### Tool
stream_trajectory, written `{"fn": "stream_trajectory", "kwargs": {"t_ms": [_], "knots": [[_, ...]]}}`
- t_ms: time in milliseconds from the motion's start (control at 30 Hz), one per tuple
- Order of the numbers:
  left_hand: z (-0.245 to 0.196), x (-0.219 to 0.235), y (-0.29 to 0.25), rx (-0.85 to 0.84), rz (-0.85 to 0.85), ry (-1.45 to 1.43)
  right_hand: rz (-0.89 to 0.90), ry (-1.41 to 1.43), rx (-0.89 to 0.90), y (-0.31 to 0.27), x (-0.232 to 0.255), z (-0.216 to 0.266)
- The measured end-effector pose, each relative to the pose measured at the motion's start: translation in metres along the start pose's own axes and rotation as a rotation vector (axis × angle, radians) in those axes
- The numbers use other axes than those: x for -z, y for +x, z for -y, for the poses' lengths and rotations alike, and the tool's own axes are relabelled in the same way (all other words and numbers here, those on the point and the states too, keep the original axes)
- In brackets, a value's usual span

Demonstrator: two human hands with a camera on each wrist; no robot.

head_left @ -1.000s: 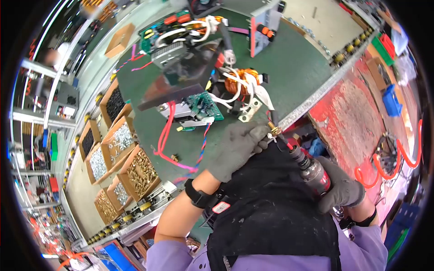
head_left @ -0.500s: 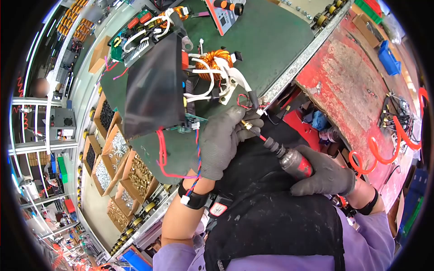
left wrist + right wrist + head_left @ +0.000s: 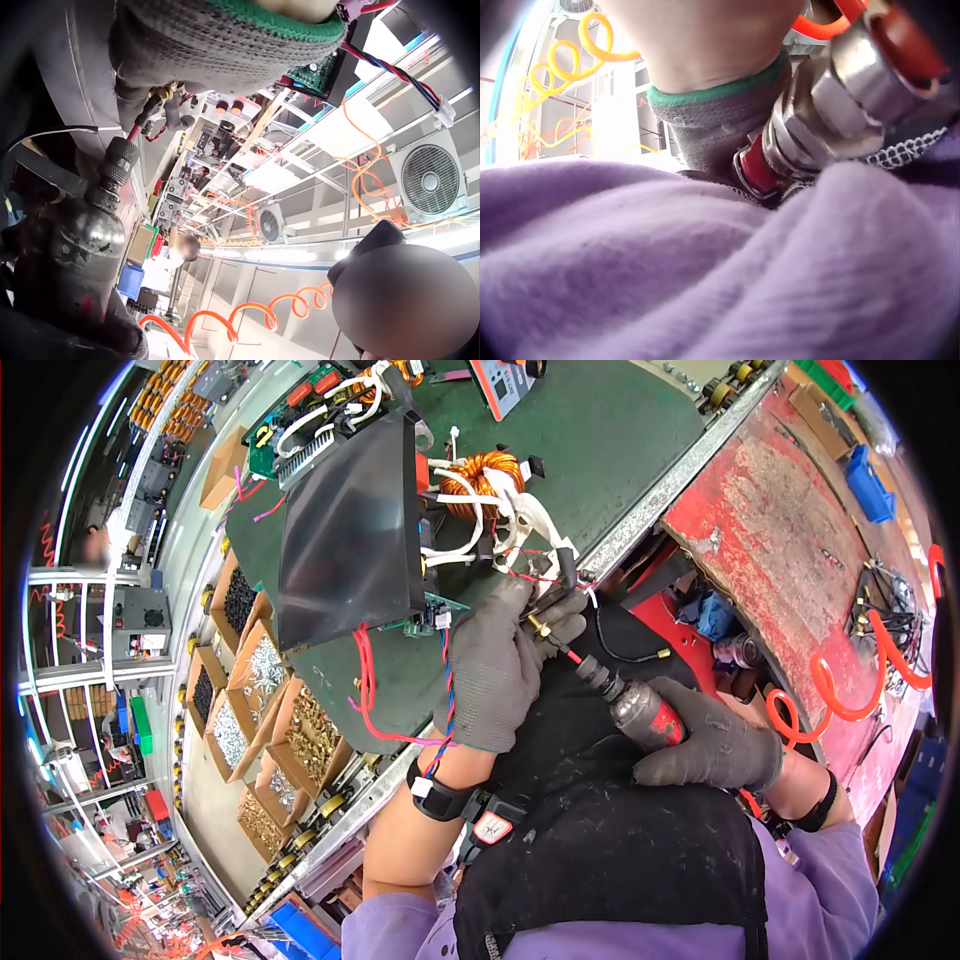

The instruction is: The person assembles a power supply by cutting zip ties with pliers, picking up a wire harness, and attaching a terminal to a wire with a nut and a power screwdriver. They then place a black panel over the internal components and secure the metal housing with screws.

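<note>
My gloved left hand (image 3: 490,670) pinches a small brass screw (image 3: 541,628) by the end of a black-sleeved cable (image 3: 566,565). In my gloved right hand (image 3: 715,740) is a pneumatic screwdriver (image 3: 645,715), its reddish bit pointing at the brass screw. The left wrist view shows the driver's knurled collar (image 3: 120,159) close under the left glove (image 3: 217,52). White-sleeved leads run from the cable area to a copper toroid coil (image 3: 480,485). Beside it, a black plastic sheet (image 3: 350,530) covers part of a circuit board assembly. In the right wrist view, a metal air fitting (image 3: 832,112) shows beside the glove cuff.
Cardboard boxes of screws (image 3: 310,730) line the left side of the green work surface (image 3: 620,450). Red wires (image 3: 366,680) trail over its near edge. At right stands a worn red table (image 3: 770,530) with a coiled orange air hose (image 3: 825,695).
The head view has shifted, and the black sheet now stands more upright. Both hands have kept the screw and screwdriver. A thin black wire with a yellow end now hangs over the apron.
</note>
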State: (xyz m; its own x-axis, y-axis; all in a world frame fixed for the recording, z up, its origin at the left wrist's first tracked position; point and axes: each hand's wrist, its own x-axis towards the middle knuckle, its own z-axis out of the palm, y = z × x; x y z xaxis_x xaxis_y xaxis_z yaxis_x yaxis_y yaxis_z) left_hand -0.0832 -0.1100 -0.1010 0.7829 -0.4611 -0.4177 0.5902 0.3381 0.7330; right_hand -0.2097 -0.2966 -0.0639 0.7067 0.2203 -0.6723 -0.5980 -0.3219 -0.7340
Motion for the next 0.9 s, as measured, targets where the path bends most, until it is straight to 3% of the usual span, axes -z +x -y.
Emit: {"fn": "stream_trajectory", "kwargs": {"t_ms": [167, 233, 367, 467, 533, 633, 767, 833, 900], "knots": [[0.006, -0.003, -0.001, -0.067, 0.015, -0.015, 0.015, 0.059, 0.036, 0.001, -0.003, -0.003], [0.012, -0.001, -0.001, -0.291, 0.066, 0.264, 0.043, 0.100, 0.019, 0.001, -0.004, -0.004], [0.018, -0.008, -0.004, -0.293, 0.074, 0.300, 0.084, 0.172, 0.015, 0.002, -0.006, -0.014], [0.023, -0.017, -0.003, -0.285, 0.032, 0.192, 0.148, 0.411, 0.017, -0.003, -0.004, -0.013], [0.025, -0.022, -0.003, -0.241, -0.034, 0.021, 0.285, 0.610, 0.029, -0.003, -0.004, -0.020], [0.029, -0.017, -0.005, -0.312, 0.001, 0.230, 0.252, 0.565, 0.034, -0.005, -0.004, -0.023], [0.027, -0.015, -0.002, -0.283, 0.051, 0.231, 0.266, 0.603, 0.051, -0.007, -0.002, -0.020], [0.022, -0.018, 0.000, -0.105, 0.035, -0.187, 0.138, 0.517, 0.098, -0.003, -0.007, -0.021], [0.019, -0.018, -0.003, -0.158, -0.011, -0.063, 0.139, 0.506, 0.092, -0.001, -0.008, -0.025]]}}
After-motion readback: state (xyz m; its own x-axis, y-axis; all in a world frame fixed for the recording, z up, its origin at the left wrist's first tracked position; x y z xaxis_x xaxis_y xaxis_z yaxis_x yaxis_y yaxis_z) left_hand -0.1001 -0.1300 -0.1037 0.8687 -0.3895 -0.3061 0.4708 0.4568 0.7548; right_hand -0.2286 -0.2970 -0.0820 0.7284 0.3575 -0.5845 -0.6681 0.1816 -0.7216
